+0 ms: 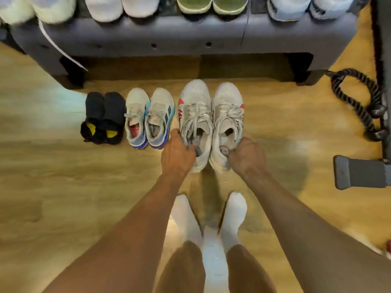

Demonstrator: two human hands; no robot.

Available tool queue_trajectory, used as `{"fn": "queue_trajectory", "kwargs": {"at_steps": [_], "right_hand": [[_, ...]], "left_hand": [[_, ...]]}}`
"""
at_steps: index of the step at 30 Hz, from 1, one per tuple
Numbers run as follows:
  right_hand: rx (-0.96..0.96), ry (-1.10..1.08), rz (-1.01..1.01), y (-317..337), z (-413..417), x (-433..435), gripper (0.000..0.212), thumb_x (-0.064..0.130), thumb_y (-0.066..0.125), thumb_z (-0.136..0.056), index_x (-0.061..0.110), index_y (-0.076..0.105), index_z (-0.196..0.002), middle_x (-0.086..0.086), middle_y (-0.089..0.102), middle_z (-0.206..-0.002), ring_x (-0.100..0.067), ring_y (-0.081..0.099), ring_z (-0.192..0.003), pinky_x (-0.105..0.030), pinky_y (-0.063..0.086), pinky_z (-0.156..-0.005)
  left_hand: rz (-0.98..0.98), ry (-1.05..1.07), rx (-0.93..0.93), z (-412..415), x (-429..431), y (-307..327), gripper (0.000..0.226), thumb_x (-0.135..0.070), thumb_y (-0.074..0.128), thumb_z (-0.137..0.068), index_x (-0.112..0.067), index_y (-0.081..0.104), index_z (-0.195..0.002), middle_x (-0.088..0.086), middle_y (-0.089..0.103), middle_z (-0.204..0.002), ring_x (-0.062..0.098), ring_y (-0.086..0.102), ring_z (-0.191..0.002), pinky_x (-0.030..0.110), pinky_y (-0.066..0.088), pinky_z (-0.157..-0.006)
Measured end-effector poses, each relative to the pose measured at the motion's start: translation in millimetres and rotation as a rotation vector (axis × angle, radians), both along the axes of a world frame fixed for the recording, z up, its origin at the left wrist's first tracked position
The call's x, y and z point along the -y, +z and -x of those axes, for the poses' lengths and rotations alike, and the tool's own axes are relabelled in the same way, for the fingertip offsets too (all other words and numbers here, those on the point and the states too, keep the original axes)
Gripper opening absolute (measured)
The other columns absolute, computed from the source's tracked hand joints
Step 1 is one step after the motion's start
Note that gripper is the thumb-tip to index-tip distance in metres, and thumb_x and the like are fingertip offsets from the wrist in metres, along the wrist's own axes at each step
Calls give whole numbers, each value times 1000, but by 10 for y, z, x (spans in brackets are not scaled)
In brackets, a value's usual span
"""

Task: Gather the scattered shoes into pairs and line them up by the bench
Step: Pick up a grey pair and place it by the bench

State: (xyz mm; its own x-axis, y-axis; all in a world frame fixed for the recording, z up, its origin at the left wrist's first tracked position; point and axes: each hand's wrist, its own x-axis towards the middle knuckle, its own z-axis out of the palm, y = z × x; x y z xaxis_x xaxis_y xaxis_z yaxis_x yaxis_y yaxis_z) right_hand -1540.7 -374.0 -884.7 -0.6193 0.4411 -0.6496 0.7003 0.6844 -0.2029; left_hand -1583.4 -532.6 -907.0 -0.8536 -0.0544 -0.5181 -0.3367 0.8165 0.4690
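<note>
The step in hand is, by my reading, setting the third pair into the row; the left hand [177, 152] pinches the heel collar of one shoe of the white-and-red pair [195, 106], fingers curled into the opening, and the right hand [247, 157] grips the collar of its mate the same way; both hands are closed on the shoes, neither one free. The two shoes sit side by side on the floor [63, 176], toes toward the bench [169, 37], at the right end of the row; just to their left stands a grey-and-blue pair [160, 111], and beyond that a dark pair [114, 108], both already squared up with toes to the bench; whether the heels of the held pair are fully down I cannot tell.

To do it well, keep the two shoes touching along their inner sides and lower them flat together; leave the same small gap to the grey-and-blue pair as that pair has to the dark one. This pair is longer than its neighbours, so choose one line to match, toes or heels; toes to the bench looks tidiest. Let go only once both soles rest level; mind the coiled rope [357, 96] off to the right, which lies well apart and should stay so.
</note>
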Motion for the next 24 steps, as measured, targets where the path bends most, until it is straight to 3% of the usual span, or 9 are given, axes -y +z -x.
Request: {"fn": "queue_trajectory", "kwargs": {"at_steps": [6, 12, 17, 21, 24], "right_hand": [[-34, 104, -4, -1277, 315, 62, 30, 28, 50, -94, 3, 53, -109, -19, 62, -114, -35, 57, -107, -30, 37, -73], [-95, 227, -41, -2218, 699, 83, 35, 35, 54, -92, 3, 56, -107, -18, 63, -111, -34, 58, -103, -28, 35, -71], [-110, 276, 25, -2633, 765, 170, 28, 30, 53, -93, 4, 58, -104, -15, 65, -102, -32, 62, -98, -31, 49, -76], [-193, 288, 5, -2798, 676, 163, 26, 30, 51, -94, 6, 54, -105, -11, 66, -96, -29, 63, -90, -36, 54, -77], [-197, 301, -2, -2838, 695, 111, 28, 33, 52, -94, 7, 54, -105, -11, 65, -96, -30, 62, -91, -36, 53, -77]], "left_hand": [[-11, 55, -65, 253, 81, -1243, 48, -19, 56, -89, -12, 41, -133, 17, 64, -113, 37, 60, -104, 41, 47, -82], [24, -15, -153, 468, 126, -2190, 42, -17, 54, -91, -8, 39, -130, 18, 60, -117, 39, 58, -106, 41, 44, -81], [123, -222, -187, 744, 216, -2546, 40, -18, 51, -90, -8, 37, -126, 19, 61, -110, 42, 60, -97, 41, 45, -74], [101, -201, -151, 820, 292, -2656, 37, -23, 56, -87, -12, 34, -114, 14, 59, -94, 38, 61, -88, 37, 43, -68], [102, -180, -123, 823, 295, -2671, 38, -26, 59, -86, -15, 32, -110, 10, 57, -95, 35, 59, -86, 35, 39, -66]]}}
